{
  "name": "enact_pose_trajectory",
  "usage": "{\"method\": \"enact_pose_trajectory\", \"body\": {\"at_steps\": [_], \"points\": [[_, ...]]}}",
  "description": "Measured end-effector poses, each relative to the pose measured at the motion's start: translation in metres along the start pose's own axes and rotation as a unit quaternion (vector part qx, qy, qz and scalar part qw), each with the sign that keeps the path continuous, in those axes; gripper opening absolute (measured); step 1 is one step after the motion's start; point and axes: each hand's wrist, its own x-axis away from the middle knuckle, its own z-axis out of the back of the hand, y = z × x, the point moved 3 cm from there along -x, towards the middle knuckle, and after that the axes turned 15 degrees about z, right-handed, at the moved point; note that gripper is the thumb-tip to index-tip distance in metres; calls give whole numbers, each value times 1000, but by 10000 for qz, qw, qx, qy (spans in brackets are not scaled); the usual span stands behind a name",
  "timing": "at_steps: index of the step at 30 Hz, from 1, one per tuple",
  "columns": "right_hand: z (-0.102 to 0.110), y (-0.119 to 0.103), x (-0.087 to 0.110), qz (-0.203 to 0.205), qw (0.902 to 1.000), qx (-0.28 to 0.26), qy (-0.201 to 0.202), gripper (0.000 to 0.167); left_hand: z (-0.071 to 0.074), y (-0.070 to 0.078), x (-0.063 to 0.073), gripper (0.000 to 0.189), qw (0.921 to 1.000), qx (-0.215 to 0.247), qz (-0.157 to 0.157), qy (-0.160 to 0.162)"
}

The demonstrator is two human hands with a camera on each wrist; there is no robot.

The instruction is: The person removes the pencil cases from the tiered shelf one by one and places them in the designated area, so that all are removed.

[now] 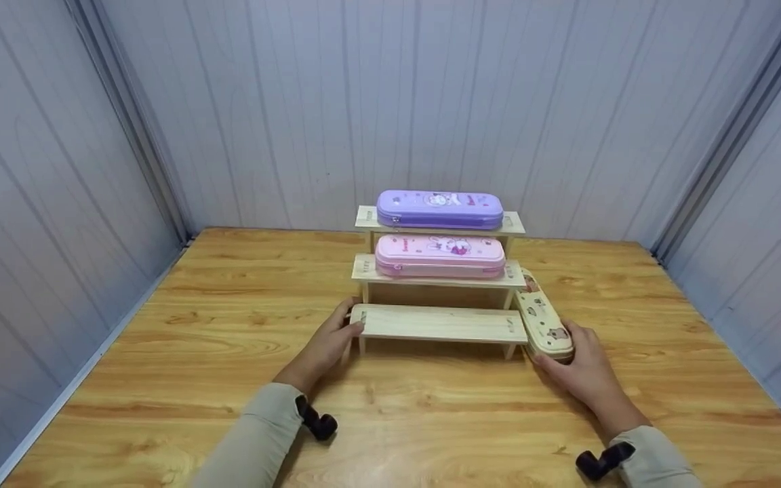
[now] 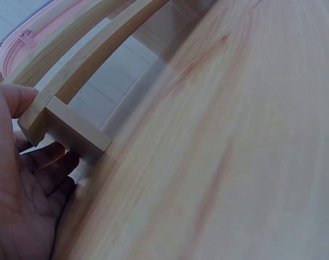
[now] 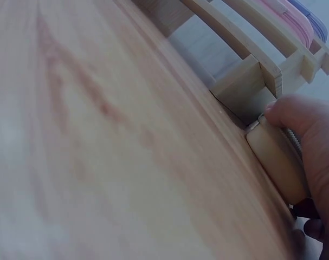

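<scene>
A three-tier wooden stand (image 1: 441, 321) stands on the table. At its lowest board's left end my left hand (image 1: 323, 347) grips the wood, thumb on top and fingers curled below the edge (image 2: 37, 179). A cream pencil case (image 1: 541, 315) with small bear prints lies on the table along the stand's right side. My right hand (image 1: 588, 369) holds its near end, thumb on the left side and fingers on the right (image 3: 321, 141). On the top tier sits a purple pencil case (image 1: 440, 209), and a pink pencil case (image 1: 441, 256) occupies the middle tier.
The wood-grain table (image 1: 241, 291) extends around the stand. Pale panel walls (image 1: 282, 122) enclose its back and both sides, close behind the stand. Black wrist-worn devices (image 1: 317, 420) sit at both sleeve cuffs.
</scene>
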Motion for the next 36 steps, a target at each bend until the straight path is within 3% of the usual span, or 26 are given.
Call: {"method": "enact_pose_trajectory", "body": {"at_steps": [9, 21, 28, 36], "points": [[-4, -1, -3, 37, 9999, 125, 37, 98, 1, 1, 1, 47, 9998, -84, -128, -128], [-9, -11, -5, -211, 9990, 262, 301, 94, 0, 2, 2, 45, 9996, -69, -260, -84], [-12, -13, -7, -313, 9986, 264, 338, 94, 0, 1, 0, 47, 9996, 130, -183, -160], [-13, -14, -6, -415, 9982, 286, 313, 95, 0, 1, 0, 46, 9999, -21, -125, -87]]}}
